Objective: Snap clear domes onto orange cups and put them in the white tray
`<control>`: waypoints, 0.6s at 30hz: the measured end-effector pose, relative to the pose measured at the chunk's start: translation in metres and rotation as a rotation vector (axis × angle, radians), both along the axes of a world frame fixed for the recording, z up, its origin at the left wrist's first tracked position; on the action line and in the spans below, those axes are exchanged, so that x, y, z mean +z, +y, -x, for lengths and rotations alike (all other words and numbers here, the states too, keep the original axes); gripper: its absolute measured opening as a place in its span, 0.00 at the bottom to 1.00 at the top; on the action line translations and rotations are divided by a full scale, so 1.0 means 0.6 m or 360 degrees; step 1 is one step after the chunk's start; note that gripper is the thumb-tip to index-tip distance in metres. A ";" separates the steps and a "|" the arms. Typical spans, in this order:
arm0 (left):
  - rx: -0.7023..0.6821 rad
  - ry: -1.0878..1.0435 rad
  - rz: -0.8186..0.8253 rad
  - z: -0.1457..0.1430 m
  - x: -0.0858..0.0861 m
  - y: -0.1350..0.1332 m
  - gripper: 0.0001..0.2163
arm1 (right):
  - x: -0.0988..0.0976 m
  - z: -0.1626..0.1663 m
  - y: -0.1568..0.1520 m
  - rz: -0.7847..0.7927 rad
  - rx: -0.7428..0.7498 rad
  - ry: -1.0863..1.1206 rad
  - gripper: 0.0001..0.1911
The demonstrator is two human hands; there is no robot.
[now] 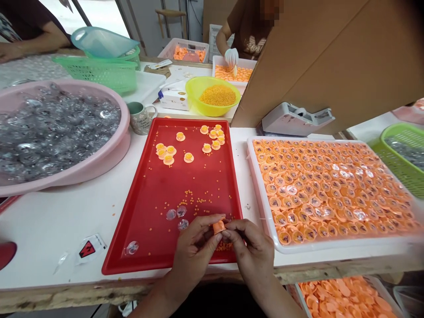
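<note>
Between my left hand (197, 243) and my right hand (248, 245) is a small orange plastic cup (219, 226), pinched by the fingertips of both over the red tray (142, 229). Its opening is turned from view. Several round clear caps (181, 211) lie just left of my fingers, with another clear cap (132, 247) near the tray's front left. Tiny orange beads (188, 194) are scattered over the tray, and more are heaped under my right hand. At the tray's far end stand several orange cups with saucer-like rims (168, 159), holding yellow-orange beads.
Right stands a white tray (251, 176) packed with capped orange pieces. On the left is a pink basin (124, 132) of clear caps, beside a mug (139, 119). A yellow bowl (194, 95) holds beads. A co-worker's gloved hand (231, 57) works behind the cardboard (314, 66).
</note>
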State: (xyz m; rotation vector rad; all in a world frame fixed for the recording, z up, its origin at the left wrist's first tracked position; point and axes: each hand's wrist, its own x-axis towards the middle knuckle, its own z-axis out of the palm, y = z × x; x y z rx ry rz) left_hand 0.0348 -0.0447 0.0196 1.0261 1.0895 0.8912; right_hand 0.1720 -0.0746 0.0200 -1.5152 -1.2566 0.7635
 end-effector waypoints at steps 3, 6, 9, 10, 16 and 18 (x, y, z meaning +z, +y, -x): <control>0.0014 -0.0001 0.0024 0.001 0.003 -0.001 0.11 | 0.001 0.001 -0.001 -0.0001 -0.0008 0.0017 0.05; 0.0003 0.0016 -0.0012 0.003 0.000 0.002 0.09 | -0.004 0.003 -0.001 0.0029 0.0018 0.0007 0.04; -0.0033 0.0044 -0.0022 0.001 -0.004 0.009 0.10 | -0.009 0.004 0.002 0.0040 0.0038 -0.0019 0.03; -0.0046 0.0037 -0.0015 0.000 -0.006 0.012 0.11 | -0.010 0.004 0.003 0.0032 0.0047 -0.0052 0.05; -0.0190 0.0266 -0.0212 -0.002 -0.032 0.021 0.10 | -0.029 -0.001 0.005 0.0039 0.0162 -0.0290 0.08; -0.0233 0.0394 -0.0300 0.000 -0.042 0.020 0.09 | -0.044 0.005 0.002 0.0075 0.0175 -0.0283 0.08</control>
